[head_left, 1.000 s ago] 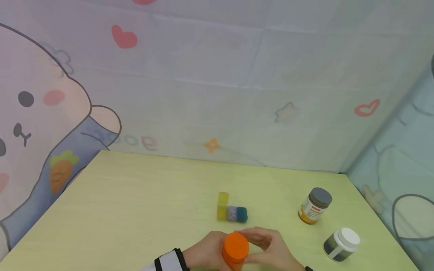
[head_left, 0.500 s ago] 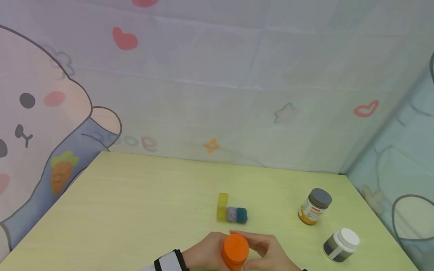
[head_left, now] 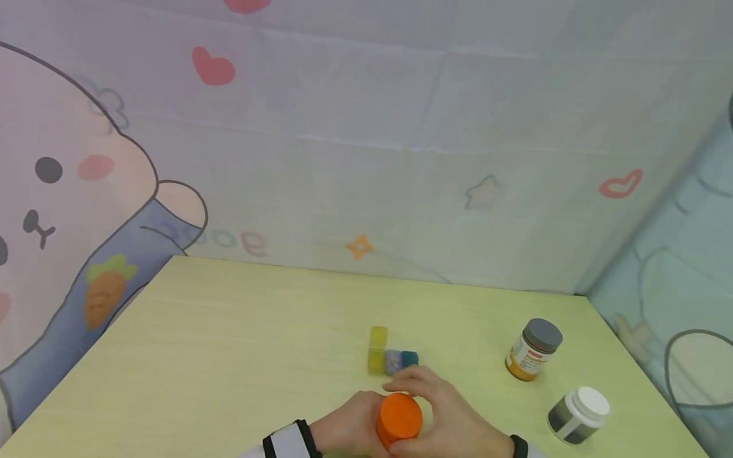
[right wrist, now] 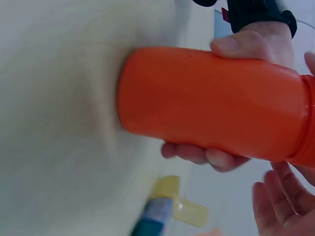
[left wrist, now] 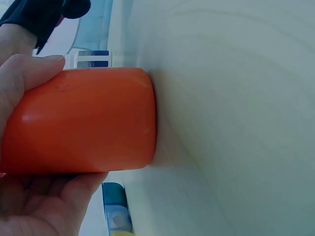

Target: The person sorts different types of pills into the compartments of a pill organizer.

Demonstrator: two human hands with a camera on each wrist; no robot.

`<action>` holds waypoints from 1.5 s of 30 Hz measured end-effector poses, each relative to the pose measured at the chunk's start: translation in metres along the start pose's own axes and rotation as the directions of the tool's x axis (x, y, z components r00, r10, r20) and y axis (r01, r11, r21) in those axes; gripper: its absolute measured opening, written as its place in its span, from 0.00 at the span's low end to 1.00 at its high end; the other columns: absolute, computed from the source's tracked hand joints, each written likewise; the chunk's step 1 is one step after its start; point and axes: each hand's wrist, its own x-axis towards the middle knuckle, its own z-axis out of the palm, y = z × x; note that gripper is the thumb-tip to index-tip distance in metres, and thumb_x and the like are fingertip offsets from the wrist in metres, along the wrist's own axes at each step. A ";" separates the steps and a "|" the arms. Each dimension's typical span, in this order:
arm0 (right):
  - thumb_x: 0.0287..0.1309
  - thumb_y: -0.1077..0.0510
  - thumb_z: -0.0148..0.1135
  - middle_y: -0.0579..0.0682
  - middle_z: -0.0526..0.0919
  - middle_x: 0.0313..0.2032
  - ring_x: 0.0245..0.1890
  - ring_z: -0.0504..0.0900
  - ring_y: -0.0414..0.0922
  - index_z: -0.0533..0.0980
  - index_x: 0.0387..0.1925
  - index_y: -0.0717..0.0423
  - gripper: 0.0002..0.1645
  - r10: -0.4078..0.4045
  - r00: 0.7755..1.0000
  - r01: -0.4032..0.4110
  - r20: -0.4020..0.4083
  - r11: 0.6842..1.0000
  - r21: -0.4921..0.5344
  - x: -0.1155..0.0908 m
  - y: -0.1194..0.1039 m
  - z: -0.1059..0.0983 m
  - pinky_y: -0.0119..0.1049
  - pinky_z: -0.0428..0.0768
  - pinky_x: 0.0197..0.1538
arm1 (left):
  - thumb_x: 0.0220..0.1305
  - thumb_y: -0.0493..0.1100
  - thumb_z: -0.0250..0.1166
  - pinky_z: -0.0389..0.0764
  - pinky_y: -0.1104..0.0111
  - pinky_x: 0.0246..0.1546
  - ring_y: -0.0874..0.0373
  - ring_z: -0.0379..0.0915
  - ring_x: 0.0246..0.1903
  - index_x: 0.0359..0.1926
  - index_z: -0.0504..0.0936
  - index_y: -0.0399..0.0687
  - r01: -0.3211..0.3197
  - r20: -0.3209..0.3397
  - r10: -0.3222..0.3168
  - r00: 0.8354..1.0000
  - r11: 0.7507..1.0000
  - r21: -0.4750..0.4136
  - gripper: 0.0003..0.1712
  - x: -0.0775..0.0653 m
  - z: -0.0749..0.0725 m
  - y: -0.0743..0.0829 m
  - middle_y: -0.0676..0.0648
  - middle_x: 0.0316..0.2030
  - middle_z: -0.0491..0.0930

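An orange bottle [left wrist: 88, 120] stands upright near the front of the table, its base right at the tabletop in both wrist views. My left hand [head_left: 355, 423] grips its body from the left; thumb and fingers wrap round opposite sides in the right wrist view. From the right, my right hand [head_left: 449, 416] arches over the orange cap [head_left: 399, 416], thumb at its near edge and fingertips at its far edge. In the right wrist view several right fingers hang off the side, apart from the bottle. The cap sits on the bottle's neck.
Beyond the hands lie small blocks: yellow [head_left: 376, 350], lilac [head_left: 393, 361] and teal [head_left: 409, 359]. A grey-lidded jar [head_left: 534, 350] and a white-lidded jar [head_left: 578, 415] stand at the right of the pale table [head_left: 229, 356]. A printed curtain [head_left: 366, 127] hangs behind.
The right hand has shifted left round the cap: its fingers reach farther over the far side, its thumb has come to the near edge. The left hand and bottle have stayed in place.
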 end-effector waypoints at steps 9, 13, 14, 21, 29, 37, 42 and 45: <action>0.44 0.49 0.70 0.36 0.75 0.41 0.39 0.73 0.36 0.76 0.46 0.41 0.23 -0.175 0.985 0.174 -0.009 0.981 -0.082 0.001 -0.014 -0.014 0.31 0.75 0.41 | 0.38 0.36 0.74 0.72 0.77 0.34 0.71 0.68 0.24 0.33 0.78 0.48 0.025 0.008 -0.024 1.000 0.997 -0.075 0.17 0.001 0.000 0.000 0.62 0.24 0.75; 0.45 0.51 0.70 0.39 0.77 0.42 0.39 0.75 0.37 0.73 0.49 0.45 0.27 -0.224 0.972 0.217 -0.071 0.972 -0.087 -0.002 -0.018 -0.026 0.33 0.76 0.41 | 0.42 0.37 0.73 0.72 0.75 0.36 0.69 0.70 0.27 0.36 0.79 0.50 0.092 0.024 -0.090 0.996 0.990 -0.107 0.17 0.001 -0.001 0.004 0.61 0.27 0.77; 0.45 0.52 0.70 0.40 0.78 0.42 0.39 0.76 0.37 0.72 0.49 0.46 0.27 -0.226 0.970 0.219 -0.089 0.973 -0.076 -0.003 -0.018 -0.030 0.33 0.77 0.42 | 0.42 0.37 0.73 0.71 0.74 0.37 0.68 0.70 0.28 0.37 0.79 0.50 0.109 0.025 -0.107 0.994 0.988 -0.107 0.18 0.001 0.000 0.004 0.61 0.28 0.77; 0.43 0.55 0.72 0.48 0.78 0.44 0.41 0.78 0.41 0.70 0.47 0.54 0.28 -0.129 0.971 0.136 -0.200 0.991 0.020 -0.009 -0.020 -0.050 0.33 0.77 0.45 | 0.42 0.38 0.74 0.73 0.67 0.38 0.61 0.72 0.30 0.38 0.80 0.53 0.259 0.038 -0.257 0.966 0.946 -0.194 0.18 0.001 0.003 0.010 0.58 0.29 0.79; 0.37 0.63 0.74 0.56 0.74 0.44 0.38 0.80 0.42 0.68 0.47 0.59 0.33 -0.074 0.953 0.091 -0.295 0.995 0.046 -0.016 -0.012 -0.060 0.31 0.78 0.43 | 0.42 0.40 0.75 0.72 0.71 0.36 0.64 0.72 0.29 0.35 0.80 0.55 0.212 0.023 -0.211 0.977 0.968 -0.137 0.17 0.002 0.001 0.008 0.59 0.28 0.79; 0.33 0.61 0.76 0.53 0.76 0.43 0.39 0.78 0.38 0.73 0.48 0.59 0.34 -0.041 0.918 0.019 -0.393 0.998 -0.061 -0.024 0.001 -0.068 0.27 0.77 0.42 | 0.41 0.40 0.75 0.73 0.68 0.37 0.62 0.72 0.31 0.35 0.80 0.56 0.249 0.030 -0.248 0.968 0.954 -0.167 0.17 0.001 0.003 0.010 0.58 0.29 0.79; 0.30 0.50 0.78 0.43 0.80 0.41 0.38 0.75 0.35 0.78 0.45 0.49 0.32 0.042 0.877 -0.173 -0.479 0.957 -0.234 -0.032 0.006 -0.071 0.30 0.74 0.40 | 0.41 0.39 0.75 0.73 0.67 0.38 0.61 0.72 0.31 0.35 0.80 0.55 0.273 0.032 -0.272 0.962 0.947 -0.169 0.18 0.001 0.003 0.011 0.58 0.30 0.79; 0.29 0.52 0.78 0.45 0.81 0.40 0.36 0.77 0.36 0.79 0.44 0.52 0.32 0.049 0.875 -0.177 -0.481 0.958 -0.226 -0.035 0.013 -0.072 0.30 0.75 0.39 | 0.40 0.37 0.75 0.74 0.66 0.39 0.61 0.72 0.32 0.36 0.80 0.55 0.275 0.031 -0.274 0.961 0.946 -0.172 0.19 0.001 0.003 0.011 0.58 0.30 0.79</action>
